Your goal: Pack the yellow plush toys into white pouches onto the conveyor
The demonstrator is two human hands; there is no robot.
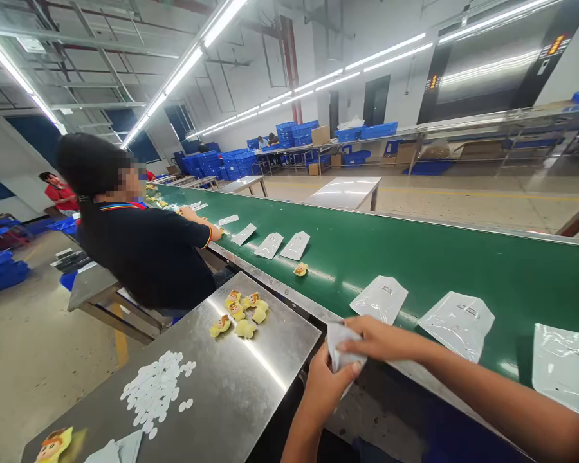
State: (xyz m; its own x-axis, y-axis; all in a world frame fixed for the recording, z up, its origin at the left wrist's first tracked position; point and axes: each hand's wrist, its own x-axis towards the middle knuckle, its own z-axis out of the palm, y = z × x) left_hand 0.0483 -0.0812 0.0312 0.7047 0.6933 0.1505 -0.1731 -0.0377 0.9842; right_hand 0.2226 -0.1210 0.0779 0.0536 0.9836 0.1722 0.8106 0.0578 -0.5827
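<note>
Left hand (325, 386): low at the belt's near edge, fingers closed round the bottom of a small white pouch (340, 344).
Right hand (376, 337): reaches in from the right, fingers pinched on the same pouch's top; both hands touching it, held just off the belt edge, above the gap btwn tabletop and belt.
Tabletop (251, 379): steel, left of the hands. White discs (157, 386) piled near the front-left; a cluster of yellow figures (241, 312) further back, w/ one more figure (53, 444) and folded pouches at the near corner.
Conveyor belt (415, 257): green, runs diagonally past the hands to the far left. Flat pouches (381, 297) lie just beyond the right hand, more to the right, apart from each other.
Mid belt: a lone yellow figure (300, 269) near the belt's near rim, two pouches just behind it.
Co-worker (145, 244): dark shirt, stands at the next station, arm out on the belt; blocks view of that stretch.
Far: blue crates (299, 132) stacked, steel tables, cardboard boxes.
</note>
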